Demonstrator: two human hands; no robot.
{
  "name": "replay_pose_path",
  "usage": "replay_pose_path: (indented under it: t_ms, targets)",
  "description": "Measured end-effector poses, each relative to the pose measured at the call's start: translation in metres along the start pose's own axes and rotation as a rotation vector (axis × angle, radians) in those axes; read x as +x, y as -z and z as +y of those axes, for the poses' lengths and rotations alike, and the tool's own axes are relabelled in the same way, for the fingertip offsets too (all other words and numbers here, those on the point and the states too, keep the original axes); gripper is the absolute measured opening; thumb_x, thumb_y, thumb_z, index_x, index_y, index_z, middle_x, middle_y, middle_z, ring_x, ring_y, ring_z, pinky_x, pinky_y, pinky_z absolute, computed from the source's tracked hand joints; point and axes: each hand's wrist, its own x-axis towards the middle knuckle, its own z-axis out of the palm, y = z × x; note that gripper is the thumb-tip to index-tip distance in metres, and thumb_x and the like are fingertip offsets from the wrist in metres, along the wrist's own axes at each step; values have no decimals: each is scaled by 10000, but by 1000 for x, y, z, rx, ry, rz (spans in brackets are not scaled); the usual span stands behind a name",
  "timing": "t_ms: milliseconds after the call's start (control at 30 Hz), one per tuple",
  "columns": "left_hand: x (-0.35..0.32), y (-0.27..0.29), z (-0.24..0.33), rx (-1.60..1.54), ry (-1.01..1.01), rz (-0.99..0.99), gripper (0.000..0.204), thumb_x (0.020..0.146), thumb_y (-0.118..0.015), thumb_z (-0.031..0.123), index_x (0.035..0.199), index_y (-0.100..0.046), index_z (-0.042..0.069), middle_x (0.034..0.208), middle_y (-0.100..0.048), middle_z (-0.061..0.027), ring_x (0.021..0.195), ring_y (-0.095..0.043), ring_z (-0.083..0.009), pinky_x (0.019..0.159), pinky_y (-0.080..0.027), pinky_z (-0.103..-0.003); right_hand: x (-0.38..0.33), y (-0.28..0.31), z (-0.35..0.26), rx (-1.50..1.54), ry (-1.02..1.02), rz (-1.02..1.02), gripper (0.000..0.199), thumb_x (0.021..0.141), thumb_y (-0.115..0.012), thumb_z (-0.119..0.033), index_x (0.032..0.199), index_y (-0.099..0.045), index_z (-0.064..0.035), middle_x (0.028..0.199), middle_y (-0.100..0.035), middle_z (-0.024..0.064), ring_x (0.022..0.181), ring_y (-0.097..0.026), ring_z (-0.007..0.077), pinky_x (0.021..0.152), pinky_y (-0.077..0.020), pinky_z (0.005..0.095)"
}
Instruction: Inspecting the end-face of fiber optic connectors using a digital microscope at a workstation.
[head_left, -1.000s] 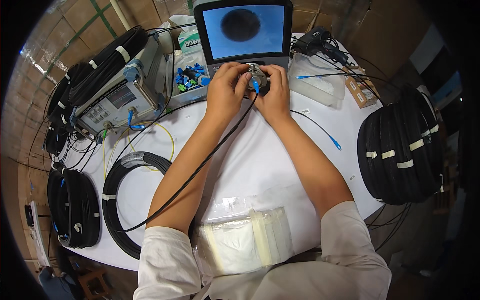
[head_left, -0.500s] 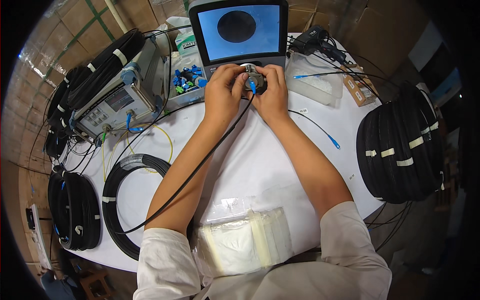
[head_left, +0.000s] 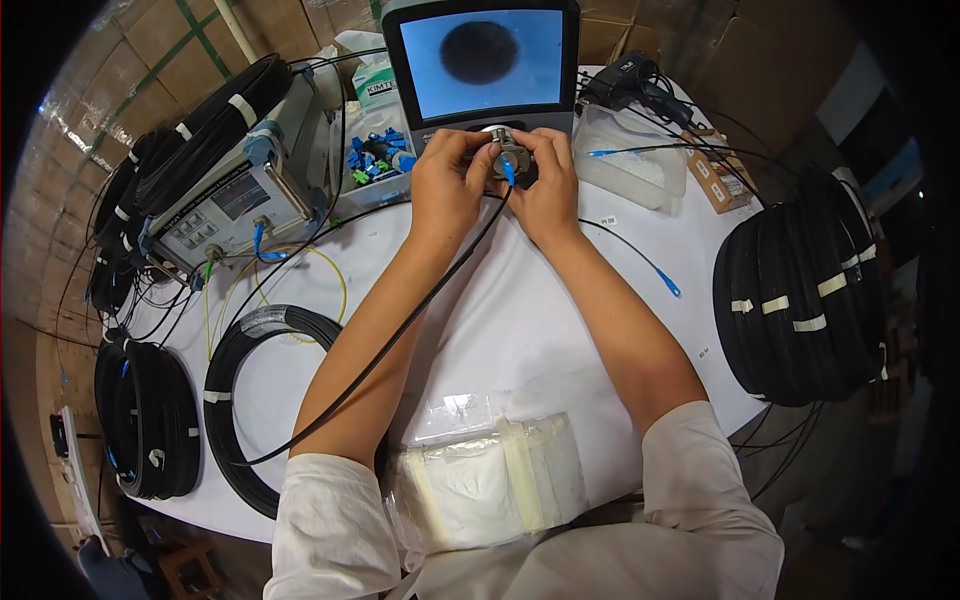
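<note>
Both hands (head_left: 497, 180) on blue connector (head_left: 508, 172)

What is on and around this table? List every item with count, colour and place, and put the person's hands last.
inspection screen: one, grey frame, blue picture with a dark disc, far middle.
metal fitting: one, silver, under the screen, between both hands.
black cable: one, blue plug at the fitting, runs along the left forearm.
test meter: one, grey, far left.
connector tray: one, clear, blue and green pieces, left of the screen.
clear box: one, right of the screen.
loose lead: one, black, blue plug, right of the hands.
cable coils: several, black, at the right and left edges.
wipe packet: one, white in clear wrap, near edge.
table: one, white.
left hand: on the fitting.
right hand: on the fitting.
</note>
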Motion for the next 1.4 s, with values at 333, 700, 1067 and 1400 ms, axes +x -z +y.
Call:
replay_pose_path:
  t_ms: [333,700,1067,1400]
  targets:
    - [-1,0,2,73,6,42,176,976,-777,114,1049,-756,-44,941,-707,-102,796,-751,-170,691,-585,-285,2,7,3,37,-3,-61,655,696,-903,-34,1290,-662,-163,1245,-571,115,1140,-621,359,953,-538,441]
    - [-3,0,0,76,12,67,173,978,-774,113,1020,-748,-53,913,-712,-106,766,-752,-171,681,-590,-290,2,1,1,9,1,-33,620,736,-908,-107,1281,-613,-136,1261,-569,124,1161,-611,381,969,-524,465]
    - [-5,-1,3,56,49,74,185,970,-789,129,977,-739,-49,898,-726,-107,766,-742,-165,679,-584,-293,1,8,1,16,16,-82,666,727,-899,-47,1321,-610,-137,1302,-554,124,1169,-620,366,956,-546,435]
    - [-5,-1,7,42,94,70,194,970,-790,137,966,-734,-49,890,-729,-107,765,-740,-163,673,-578,-289,-5,15,-4,41,140,3,726,728,-916,-125,1350,-542,-108,1336,-561,144,1191,-607,363,973,-550,440]
